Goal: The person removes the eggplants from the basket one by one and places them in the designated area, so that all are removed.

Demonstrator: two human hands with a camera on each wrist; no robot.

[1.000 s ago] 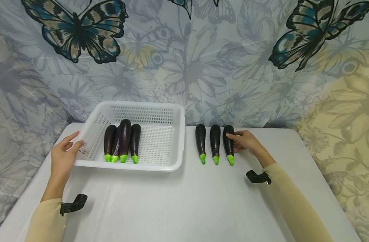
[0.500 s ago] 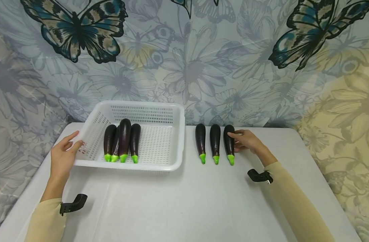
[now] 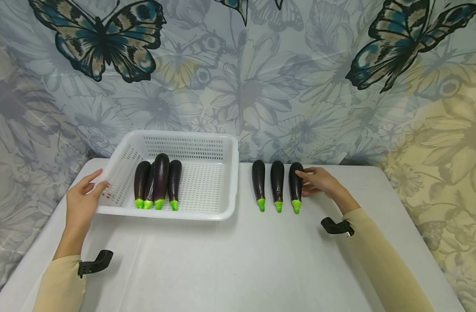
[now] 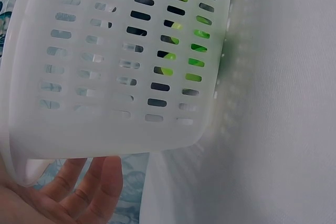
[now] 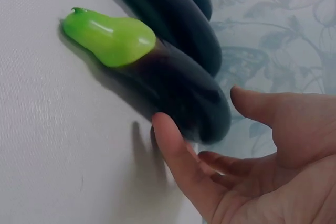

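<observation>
Left of centre stands a white perforated plastic basket [image 3: 200,190] with several dark purple eggplants [image 3: 161,180], green ends toward me. My left hand [image 3: 82,197] holds its left rim; in the left wrist view the fingers [image 4: 102,184] lie outside the wall and the basket hides their tips. To the right, three eggplants lie side by side on the table. Beside the rightmost eggplant [image 3: 295,186] is my right hand [image 3: 320,182], one fingertip overlapping its dark body. In the right wrist view the fingers [image 5: 170,137] are loosely extended around its rounded end, without a pinch.
The middle eggplant [image 3: 277,184] and the left eggplant [image 3: 258,184] lie close beside the rightmost one, with narrow gaps. A white cloth covers the table [image 3: 222,264]. Behind the table's far edge hangs a butterfly-and-flower patterned backdrop [image 3: 249,86].
The rightmost eggplant has shifted slightly right at its far end and turned straighter, with my right hand following to the right. My left hand and the basket have stayed in place.
</observation>
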